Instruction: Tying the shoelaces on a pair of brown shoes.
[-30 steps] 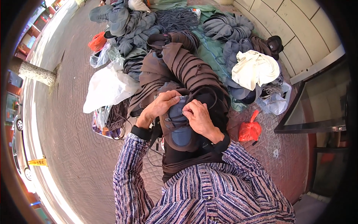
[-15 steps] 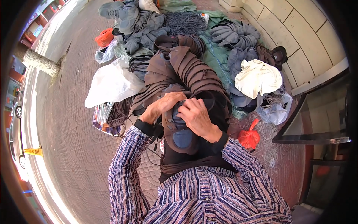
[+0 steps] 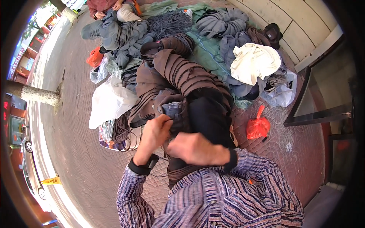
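Note:
A brown shoe upper (image 3: pixel 173 104) with a dark blue-grey tongue lies across my lap, its opening pointing away from me. Beside its near left edge, my left hand (image 3: pixel 154 133) is closed in a pinch; what sits between the fingertips is too small and dark to make out. My right hand (image 3: pixel 197 149) hovers over the near end of the upper, curled and smeared by motion, so its fingers do not show clearly. Part of the upper is hidden behind both hands. A thin dark cord (image 3: pixel 157 175) hangs by my left wrist.
Stacked brown uppers (image 3: pixel 186 78) cover my legs. Grey uppers (image 3: pixel 222 23) and a heap of dark laces (image 3: pixel 169 24) lie on a green sheet (image 3: pixel 213 57). Around me are a white bag (image 3: pixel 110 100), cream cloth (image 3: pixel 254 62) and red bag (image 3: pixel 258 127). Another person (image 3: pixel 104 7) sits ahead.
My hands have come down off the upper's middle toward me and parted, uncovering its tongue. The upper now points its opening away from me. My view has tilted up, bringing another person into sight.

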Demonstrator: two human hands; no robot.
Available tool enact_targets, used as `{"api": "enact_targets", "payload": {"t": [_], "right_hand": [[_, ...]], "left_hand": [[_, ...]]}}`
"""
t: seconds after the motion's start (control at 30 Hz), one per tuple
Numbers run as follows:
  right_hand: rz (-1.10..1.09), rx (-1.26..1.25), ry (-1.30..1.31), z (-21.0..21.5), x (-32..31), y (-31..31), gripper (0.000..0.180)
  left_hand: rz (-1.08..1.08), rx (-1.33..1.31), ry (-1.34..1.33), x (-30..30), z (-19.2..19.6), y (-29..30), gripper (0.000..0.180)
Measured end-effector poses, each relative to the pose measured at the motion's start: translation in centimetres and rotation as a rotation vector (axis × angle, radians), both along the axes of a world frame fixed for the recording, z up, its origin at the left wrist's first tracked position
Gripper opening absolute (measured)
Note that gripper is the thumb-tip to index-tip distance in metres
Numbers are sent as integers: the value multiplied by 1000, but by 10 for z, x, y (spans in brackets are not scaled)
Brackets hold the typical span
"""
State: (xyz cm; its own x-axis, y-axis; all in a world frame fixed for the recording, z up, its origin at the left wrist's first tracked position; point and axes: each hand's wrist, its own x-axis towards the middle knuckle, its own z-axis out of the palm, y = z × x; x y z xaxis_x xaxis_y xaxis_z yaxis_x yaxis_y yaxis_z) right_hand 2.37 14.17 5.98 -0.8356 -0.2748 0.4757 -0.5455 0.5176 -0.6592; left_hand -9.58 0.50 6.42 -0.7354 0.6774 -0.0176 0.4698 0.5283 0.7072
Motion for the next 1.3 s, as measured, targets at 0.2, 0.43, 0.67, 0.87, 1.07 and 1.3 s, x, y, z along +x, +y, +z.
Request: {"api": "enact_targets", "payload": {"t": [0.2,0.43,0.67,0.87,1.07,1.3], "right_hand": [[-314,-482,-573,-38,-28,57,9],[-233,-209,-238,-49,-54,38,10],[-239,-83,-407,-55,-60,52,10],[29,-84,-718,-15,-82,63,13],[-160,101,-548,-42,-82,62,14],[47,-320,-273,-60,-93,30,19]], "left_hand": [[400,311,-593,-60,-26,-103,15],[-83,-35,525,-2,19,-16,25],[-173,-80,424,-14,5,7,14],[-70,-116,-174,-28,26,-3,19],[-95,-173,-387,-46,18,1,27],[-210,-257,-193,-52,56,-58,16]]}}
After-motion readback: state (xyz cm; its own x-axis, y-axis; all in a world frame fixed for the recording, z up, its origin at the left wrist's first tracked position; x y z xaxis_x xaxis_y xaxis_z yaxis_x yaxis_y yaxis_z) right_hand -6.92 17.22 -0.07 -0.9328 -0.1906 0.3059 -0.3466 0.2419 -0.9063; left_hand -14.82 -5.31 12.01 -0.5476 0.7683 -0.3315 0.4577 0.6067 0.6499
